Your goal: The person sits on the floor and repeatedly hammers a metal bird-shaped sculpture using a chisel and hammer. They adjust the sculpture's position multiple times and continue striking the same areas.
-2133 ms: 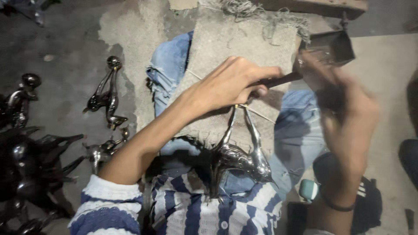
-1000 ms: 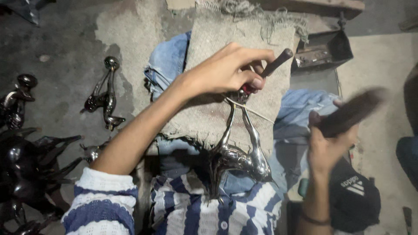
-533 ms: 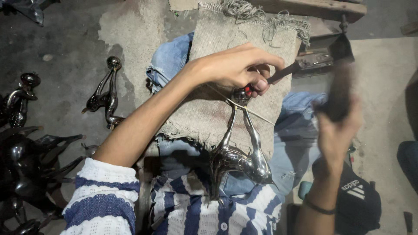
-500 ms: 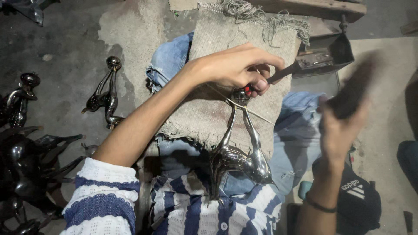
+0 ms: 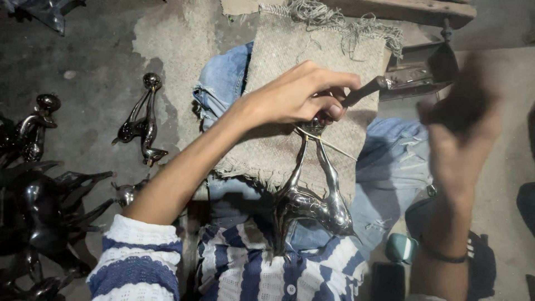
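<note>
since half a second ago your right hand (image 5: pixel 462 145) has swung the dark striking tool (image 5: pixel 465 97) up and slightly left; it is blurred mid-motion, raised at the right of the scene, well apart from the work. your left hand (image 5: pixel 298 97) has barely shifted: its grip is wrapped tight around a dark-handled punch (image 5: pixel 365 92), tip pressed at the top end of the shiny metal figurine (image 5: pixel 312 189), which lies on the burlap pad (image 5: pixel 290 56) across your lap, its body near you and its 2 slender limbs pointing far. the right hand's grip looks clenched around the striker, though blur hides the fingers.

to do this stroke well, i'd judge:

- keep the punch planted and steady before the blow lands; a loose left grip lets the tip skate across the polished metal.
- bring the striker down square on the handle's free end, which juts right past your fingers, so the blow clears your knuckles.
- favour short, even taps; the thin limbs look likely to bend.
- keep the figurine bedded in the burlap so it doesn't rock.

2 dark figurines (image 5: pixel 142 120) lie on the concrete floor (image 5: pixel 83 50) at left, with more heaped at the near left edge, and a metal box (image 5: pixel 418 75) sits far right.
</note>
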`<state>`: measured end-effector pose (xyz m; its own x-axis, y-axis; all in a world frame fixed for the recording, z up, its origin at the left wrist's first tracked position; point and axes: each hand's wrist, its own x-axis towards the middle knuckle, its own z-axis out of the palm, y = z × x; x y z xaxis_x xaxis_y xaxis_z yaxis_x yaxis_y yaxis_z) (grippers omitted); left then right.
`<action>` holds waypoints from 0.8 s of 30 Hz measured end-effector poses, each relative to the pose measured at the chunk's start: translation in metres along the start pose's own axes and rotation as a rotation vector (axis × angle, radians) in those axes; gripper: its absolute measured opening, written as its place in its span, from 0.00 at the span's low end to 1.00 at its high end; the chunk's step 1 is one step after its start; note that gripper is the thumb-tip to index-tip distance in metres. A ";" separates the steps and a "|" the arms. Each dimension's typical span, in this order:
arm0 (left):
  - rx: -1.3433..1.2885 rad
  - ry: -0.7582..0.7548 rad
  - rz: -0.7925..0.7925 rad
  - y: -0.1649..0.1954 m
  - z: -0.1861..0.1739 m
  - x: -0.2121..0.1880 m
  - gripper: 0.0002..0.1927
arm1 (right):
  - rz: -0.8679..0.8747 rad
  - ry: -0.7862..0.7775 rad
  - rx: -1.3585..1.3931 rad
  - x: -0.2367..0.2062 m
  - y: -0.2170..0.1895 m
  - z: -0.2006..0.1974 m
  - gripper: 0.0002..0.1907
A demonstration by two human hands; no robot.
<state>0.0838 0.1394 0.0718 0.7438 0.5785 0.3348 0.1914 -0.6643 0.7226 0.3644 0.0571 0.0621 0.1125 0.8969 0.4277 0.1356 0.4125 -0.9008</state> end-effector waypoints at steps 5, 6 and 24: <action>0.031 0.081 -0.086 0.006 0.008 -0.009 0.19 | -0.306 -0.283 -0.614 0.019 -0.003 -0.010 0.26; 0.035 0.085 -0.120 0.008 0.010 -0.010 0.19 | -0.304 -0.258 -0.572 0.022 -0.004 -0.008 0.27; 0.050 0.471 -0.151 0.006 0.046 -0.036 0.12 | -0.361 -0.418 -0.535 0.058 -0.054 0.012 0.28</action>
<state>0.0875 0.0925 0.0363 0.3374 0.8135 0.4736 0.3138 -0.5715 0.7582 0.3520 0.0887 0.1345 -0.3966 0.7505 0.5286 0.5629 0.6537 -0.5058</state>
